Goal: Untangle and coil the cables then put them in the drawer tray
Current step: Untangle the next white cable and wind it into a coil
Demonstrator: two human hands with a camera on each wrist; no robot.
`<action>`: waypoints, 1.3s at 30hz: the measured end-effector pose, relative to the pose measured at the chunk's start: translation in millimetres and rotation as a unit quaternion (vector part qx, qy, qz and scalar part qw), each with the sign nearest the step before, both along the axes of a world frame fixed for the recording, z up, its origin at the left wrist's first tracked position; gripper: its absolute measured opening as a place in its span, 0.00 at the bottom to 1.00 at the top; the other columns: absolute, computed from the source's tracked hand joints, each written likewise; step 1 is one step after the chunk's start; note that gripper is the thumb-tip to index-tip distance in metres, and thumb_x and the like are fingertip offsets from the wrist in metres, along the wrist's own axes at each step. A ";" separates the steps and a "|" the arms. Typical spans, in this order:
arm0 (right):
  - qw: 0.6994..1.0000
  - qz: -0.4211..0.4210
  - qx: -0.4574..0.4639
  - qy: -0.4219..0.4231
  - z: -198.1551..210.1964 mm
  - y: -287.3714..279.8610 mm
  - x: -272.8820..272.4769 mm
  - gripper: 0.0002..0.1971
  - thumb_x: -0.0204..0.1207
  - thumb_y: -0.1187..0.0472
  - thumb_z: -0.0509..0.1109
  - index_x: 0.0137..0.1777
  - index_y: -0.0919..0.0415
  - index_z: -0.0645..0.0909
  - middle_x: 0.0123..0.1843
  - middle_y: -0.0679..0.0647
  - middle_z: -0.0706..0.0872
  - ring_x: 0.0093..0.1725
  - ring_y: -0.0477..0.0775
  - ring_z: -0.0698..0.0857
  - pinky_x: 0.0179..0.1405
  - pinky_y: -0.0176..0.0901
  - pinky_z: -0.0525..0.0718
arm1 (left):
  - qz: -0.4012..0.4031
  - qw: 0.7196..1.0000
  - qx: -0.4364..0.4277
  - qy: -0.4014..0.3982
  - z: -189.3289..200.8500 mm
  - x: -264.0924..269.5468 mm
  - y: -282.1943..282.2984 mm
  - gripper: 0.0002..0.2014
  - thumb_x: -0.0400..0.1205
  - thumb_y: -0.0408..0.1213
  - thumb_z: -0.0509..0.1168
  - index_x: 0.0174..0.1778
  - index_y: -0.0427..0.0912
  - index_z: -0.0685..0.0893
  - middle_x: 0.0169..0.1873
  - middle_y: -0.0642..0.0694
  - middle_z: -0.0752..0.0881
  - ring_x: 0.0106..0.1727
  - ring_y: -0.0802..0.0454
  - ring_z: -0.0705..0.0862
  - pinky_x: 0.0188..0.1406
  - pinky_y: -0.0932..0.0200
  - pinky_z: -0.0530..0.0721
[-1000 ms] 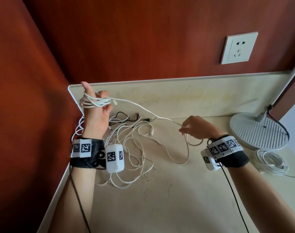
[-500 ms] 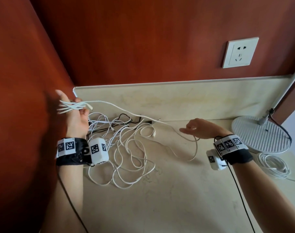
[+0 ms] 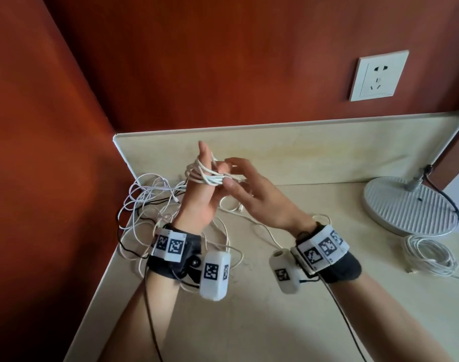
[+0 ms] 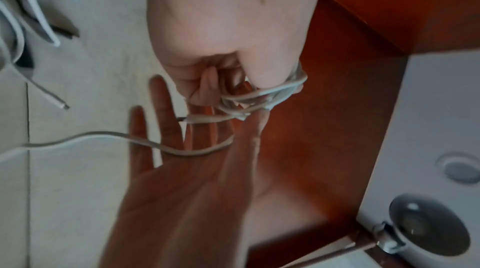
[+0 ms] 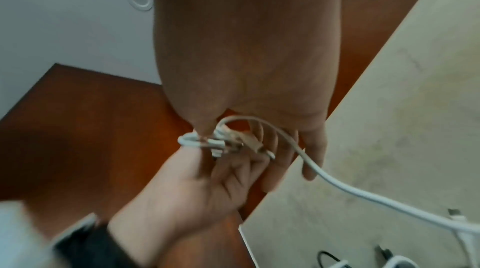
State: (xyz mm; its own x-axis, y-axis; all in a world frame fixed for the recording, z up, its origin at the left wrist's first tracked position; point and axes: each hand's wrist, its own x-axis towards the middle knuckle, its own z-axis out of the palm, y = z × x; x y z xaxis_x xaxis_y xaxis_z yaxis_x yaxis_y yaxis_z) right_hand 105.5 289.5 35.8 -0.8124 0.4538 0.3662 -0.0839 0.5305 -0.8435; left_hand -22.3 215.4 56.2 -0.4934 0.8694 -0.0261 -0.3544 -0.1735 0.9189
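Observation:
My left hand point(image 3: 201, 202) is raised over the counter's back corner with a white cable coil point(image 3: 206, 176) wound round its thumb and fingers; the index finger points up. My right hand point(image 3: 252, 194) meets it from the right: the thumb tip presses on the coil, and the fingers are straight and spread. In the left wrist view the coil point(image 4: 262, 95) sits at the fingertips, and the cable's loose tail point(image 4: 103, 134) lies across the right hand's fingers point(image 4: 168, 128). The right wrist view shows the tail point(image 5: 337, 182) arching down to the counter. No drawer tray is in view.
A tangle of white and black cables point(image 3: 150, 197) lies on the beige counter point(image 3: 249, 322) in the left corner. At the right stand a round lamp base point(image 3: 406, 205) and a finished white coil point(image 3: 429, 254). Red-brown walls close off the left and back, with an outlet point(image 3: 378, 75).
The left hand swung from beside the left wall back toward the middle, still carrying the coil. The right hand rose from the counter and moved left to meet the coil.

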 end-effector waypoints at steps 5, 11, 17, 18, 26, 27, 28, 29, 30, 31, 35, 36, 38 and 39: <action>0.991 -0.081 0.098 0.042 -10.1 -3.9 7.2 0.18 0.91 0.49 0.63 0.73 0.60 0.74 0.61 0.45 0.82 0.47 0.30 0.80 0.46 0.27 0.75 | -0.039 0.998 0.010 -0.058 3.2 5.4 -2.9 0.29 0.77 0.71 0.51 0.31 0.45 0.65 0.33 0.48 0.76 0.26 0.60 0.83 0.19 0.69 0.75; 0.977 -0.145 0.154 0.039 -16.5 0.3 17.8 0.13 0.93 0.52 0.59 0.54 0.57 0.82 0.47 0.49 0.80 0.42 0.49 0.81 0.43 0.55 0.82 | 0.043 0.998 -0.002 -0.045 6.8 -16.3 -2.0 0.37 0.81 0.72 0.49 0.37 0.41 0.87 0.35 0.47 0.83 0.22 0.59 0.72 0.15 0.69 0.60; 0.981 -0.103 0.162 -0.011 -14.7 -14.1 19.6 0.17 0.92 0.51 0.62 0.45 0.56 0.84 0.30 0.35 0.78 0.29 0.46 0.74 0.33 0.49 0.76 | 0.077 0.996 -0.012 0.050 -2.8 -45.0 5.4 0.42 0.89 0.68 0.42 0.62 0.31 0.84 0.23 0.52 0.82 0.22 0.60 0.58 0.24 0.60 0.49; 0.982 -0.099 0.161 -0.014 -14.8 -16.8 18.8 0.17 0.92 0.51 0.62 0.45 0.56 0.85 0.30 0.34 0.77 0.28 0.47 0.73 0.32 0.48 0.75 | 0.094 0.992 -0.029 0.081 -5.9 -44.1 6.8 0.41 0.89 0.67 0.43 0.61 0.34 0.88 0.20 0.53 0.73 0.22 0.58 0.59 0.23 0.61 0.50; 0.986 -0.136 0.088 0.045 6.3 -14.2 27.5 0.15 0.92 0.55 0.64 0.45 0.58 0.86 0.22 0.45 0.69 0.23 0.47 0.67 0.27 0.33 0.63 | 0.106 0.854 -0.101 0.500 -48.2 -42.0 10.3 0.19 0.93 0.44 0.61 0.47 0.37 0.92 0.41 0.43 0.93 0.35 0.77 0.83 0.40 0.80 0.75; 0.984 -0.153 0.066 0.063 10.6 -9.8 29.3 0.16 0.92 0.55 0.63 0.45 0.58 0.86 0.22 0.44 0.68 0.22 0.46 0.65 0.27 0.34 0.62 | 0.099 0.816 -0.094 0.562 -52.7 -40.4 10.7 0.17 0.92 0.40 0.63 0.42 0.37 0.90 0.39 0.39 0.92 0.35 0.75 0.82 0.38 0.79 0.75; 0.981 -0.168 0.049 0.077 14.8 -4.8 31.0 0.16 0.93 0.55 0.63 0.46 0.58 0.86 0.22 0.44 0.66 0.23 0.45 0.63 0.26 0.36 0.61 | 0.086 0.797 -0.077 0.593 -57.5 -37.5 9.4 0.15 0.90 0.40 0.66 0.42 0.35 0.89 0.38 0.36 0.92 0.37 0.68 0.82 0.38 0.75 0.77; 0.979 -0.181 0.039 0.086 19.1 0.5 32.4 0.16 0.93 0.54 0.62 0.46 0.57 0.87 0.23 0.45 0.65 0.23 0.44 0.62 0.26 0.38 0.61 | 0.062 0.800 -0.064 0.593 -63.3 -33.6 8.0 0.19 0.86 0.47 0.70 0.42 0.33 0.90 0.38 0.36 0.91 0.39 0.61 0.84 0.39 0.69 0.79; 0.978 -0.187 0.036 0.086 23.8 4.8 33.6 0.16 0.93 0.54 0.61 0.47 0.57 0.87 0.24 0.48 0.66 0.24 0.47 0.63 0.26 0.42 0.62 | 0.029 0.819 -0.059 0.570 -66.0 -27.7 6.0 0.26 0.81 0.59 0.72 0.45 0.34 0.90 0.41 0.39 0.92 0.40 0.58 0.86 0.45 0.63 0.82; 0.978 -0.187 0.038 0.081 28.0 8.5 34.6 0.16 0.93 0.54 0.61 0.49 0.56 0.88 0.25 0.55 0.68 0.25 0.51 0.64 0.26 0.46 0.63 | -0.007 0.837 -0.073 0.543 -68.9 -21.1 3.3 0.35 0.74 0.71 0.71 0.48 0.36 0.91 0.44 0.44 0.92 0.43 0.59 0.88 0.48 0.62 0.84; 0.989 -0.136 0.055 0.035 38.5 11.8 38.8 0.15 0.94 0.60 0.59 0.54 0.61 0.88 0.35 0.43 0.83 0.30 0.43 0.76 0.33 0.39 0.70 | -0.065 0.848 -0.123 0.512 -83.4 -4.1 2.7 0.40 0.60 0.70 0.79 0.57 0.43 0.84 0.45 0.54 0.92 0.48 0.62 0.90 0.52 0.61 0.86; 0.991 -0.118 0.058 0.020 38.2 10.1 39.2 0.15 0.93 0.62 0.59 0.55 0.62 0.87 0.38 0.37 0.85 0.34 0.42 0.80 0.37 0.37 0.73 | -0.072 0.847 -0.117 0.513 -81.7 0.8 1.9 0.38 0.60 0.66 0.81 0.57 0.44 0.84 0.47 0.54 0.92 0.48 0.62 0.90 0.54 0.59 0.86; 0.993 -0.097 0.061 0.005 34.2 6.1 39.4 0.14 0.93 0.64 0.57 0.56 0.61 0.85 0.42 0.37 0.86 0.41 0.46 0.83 0.44 0.40 0.79 | -0.053 0.842 -0.087 0.530 -79.5 5.0 2.5 0.28 0.63 0.59 0.85 0.52 0.51 0.85 0.51 0.50 0.89 0.48 0.60 0.88 0.53 0.61 0.85; 0.993 -0.101 0.059 0.006 31.2 5.2 39.4 0.13 0.93 0.65 0.57 0.55 0.60 0.84 0.42 0.40 0.86 0.42 0.47 0.83 0.46 0.42 0.81 | -0.038 0.846 -0.070 0.528 -78.5 4.6 2.9 0.22 0.65 0.53 0.87 0.49 0.60 0.83 0.53 0.46 0.87 0.48 0.57 0.87 0.52 0.63 0.83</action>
State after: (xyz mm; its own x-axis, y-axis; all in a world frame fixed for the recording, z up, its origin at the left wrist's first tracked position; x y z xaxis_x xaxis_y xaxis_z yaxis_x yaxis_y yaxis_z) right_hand 144.9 294.7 67.0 -0.7046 0.5602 0.4356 0.0250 0.6331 -0.7737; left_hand -17.7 218.3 -22.4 -0.2481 0.9245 0.2893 0.6712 -0.0514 0.7395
